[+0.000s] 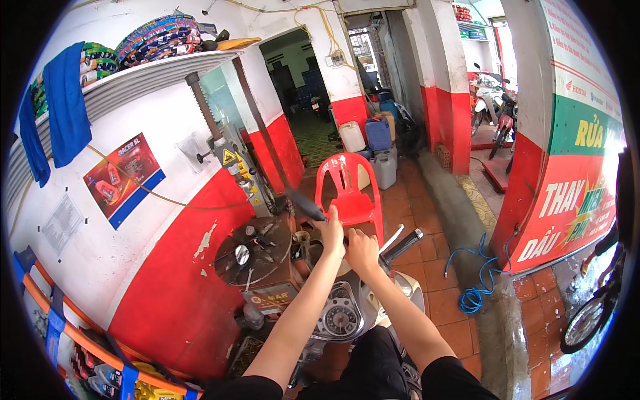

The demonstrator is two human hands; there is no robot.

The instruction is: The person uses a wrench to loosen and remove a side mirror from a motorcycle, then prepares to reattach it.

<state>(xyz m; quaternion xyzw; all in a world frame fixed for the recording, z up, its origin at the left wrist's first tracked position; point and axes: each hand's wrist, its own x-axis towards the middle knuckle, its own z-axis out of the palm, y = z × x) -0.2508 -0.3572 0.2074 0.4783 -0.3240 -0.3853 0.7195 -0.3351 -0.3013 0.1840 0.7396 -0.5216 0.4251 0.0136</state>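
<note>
A light-coloured scooter is right before me, its round speedometer [341, 320] facing up between my forearms. My left hand [331, 232] is raised over the front of the scooter, thumb up, close to the lower end of a dark elongated thing [306, 204]; whether the fingers hold it I cannot tell. My right hand [362, 248] is beside it with curled fingers, nearly touching the left; what may be inside is hidden. To its right are the scooter's black handlebar grip [404, 246] and a pale brake lever [392, 238].
At the left is a dark round-topped workbench [270, 250] with tools and a round mirror [242, 254]. A red plastic chair [352, 197] stands ahead, with several jerrycans [378, 134] behind. A blue hose [472, 300] lies coiled on the floor at the right, near a raised concrete strip.
</note>
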